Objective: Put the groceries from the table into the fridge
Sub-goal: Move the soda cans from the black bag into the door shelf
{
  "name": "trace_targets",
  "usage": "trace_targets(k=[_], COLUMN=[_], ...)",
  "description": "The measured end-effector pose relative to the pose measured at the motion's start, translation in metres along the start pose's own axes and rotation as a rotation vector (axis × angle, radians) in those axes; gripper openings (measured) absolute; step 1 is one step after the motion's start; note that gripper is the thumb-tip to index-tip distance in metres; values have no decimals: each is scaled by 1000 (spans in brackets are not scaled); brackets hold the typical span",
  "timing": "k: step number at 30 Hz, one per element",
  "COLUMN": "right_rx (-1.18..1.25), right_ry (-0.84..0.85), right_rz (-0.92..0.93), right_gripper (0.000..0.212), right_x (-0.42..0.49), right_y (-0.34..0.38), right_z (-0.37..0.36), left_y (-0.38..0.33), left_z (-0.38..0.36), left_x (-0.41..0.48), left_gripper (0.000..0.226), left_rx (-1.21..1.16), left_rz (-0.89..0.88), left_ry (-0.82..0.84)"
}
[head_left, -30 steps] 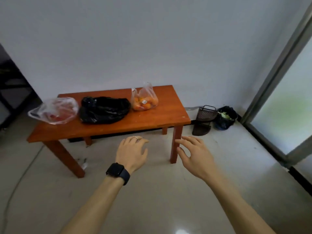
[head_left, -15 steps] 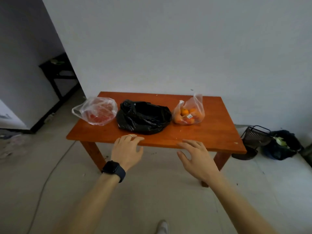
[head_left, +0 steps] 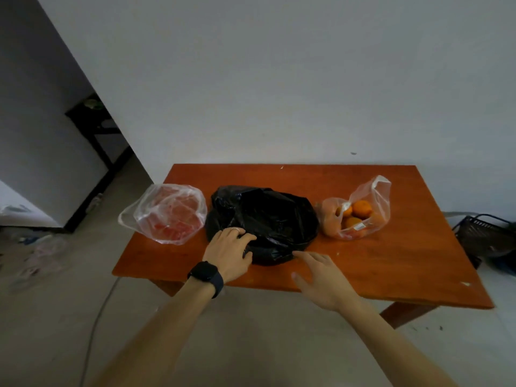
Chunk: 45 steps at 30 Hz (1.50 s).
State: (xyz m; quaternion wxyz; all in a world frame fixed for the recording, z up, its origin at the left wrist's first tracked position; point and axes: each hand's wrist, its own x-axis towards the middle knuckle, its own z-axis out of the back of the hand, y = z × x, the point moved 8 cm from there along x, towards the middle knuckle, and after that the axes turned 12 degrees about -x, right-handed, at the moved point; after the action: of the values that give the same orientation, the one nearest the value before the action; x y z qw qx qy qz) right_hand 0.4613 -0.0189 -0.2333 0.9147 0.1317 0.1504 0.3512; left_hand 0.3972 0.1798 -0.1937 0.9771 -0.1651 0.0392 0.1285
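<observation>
Three bags lie on a low orange-brown wooden table (head_left: 391,263). A black plastic bag (head_left: 268,216) sits in the middle. A clear bag with red contents (head_left: 167,213) overhangs the table's left edge. A clear bag of oranges (head_left: 354,213) stands to the right. My left hand (head_left: 229,251), with a black watch and a ring, rests its fingers on the black bag's front left side. My right hand (head_left: 324,277) hovers open above the table, its fingertips close to the black bag's front edge. No fridge is in view.
A white wall runs behind the table. A dark basket (head_left: 485,236) stands on the floor to the right. At the left are a dark shelf frame (head_left: 95,127), a white object at the frame's edge and a cable (head_left: 95,328) on the tiled floor.
I have come closer to the table. Both hands moved forward over the tabletop; the left one now touches the black bag, the right one has reached its front edge.
</observation>
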Motion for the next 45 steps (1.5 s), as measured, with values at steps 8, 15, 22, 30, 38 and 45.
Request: trace_targets(k=[8,15,22,30,38,45], right_rx=[-15,-106,-112,28,250,377], right_ry=[259,394,120,188,203,-10], right_rz=[-168,-303,-315,-471,-679,-720], right_gripper=[100,83,54,70,72,64], right_x=[125,180,158,154,141,134], right_y=[-8,-16,2,5,-27,-26], right_z=[-48,-89,-79,-131,-168,-151], left_y=[17,62,105,173,190,183], left_z=[-45,-109,-79,-101,-119,-107], left_x=[146,210,179,156,145,131], left_gripper=[50,50,34,48,70,62], left_rx=[131,344,188,240,98,329], left_rz=[-211,-334,-494,-292,-75,-446], left_ry=[262,620,479,631,478,207])
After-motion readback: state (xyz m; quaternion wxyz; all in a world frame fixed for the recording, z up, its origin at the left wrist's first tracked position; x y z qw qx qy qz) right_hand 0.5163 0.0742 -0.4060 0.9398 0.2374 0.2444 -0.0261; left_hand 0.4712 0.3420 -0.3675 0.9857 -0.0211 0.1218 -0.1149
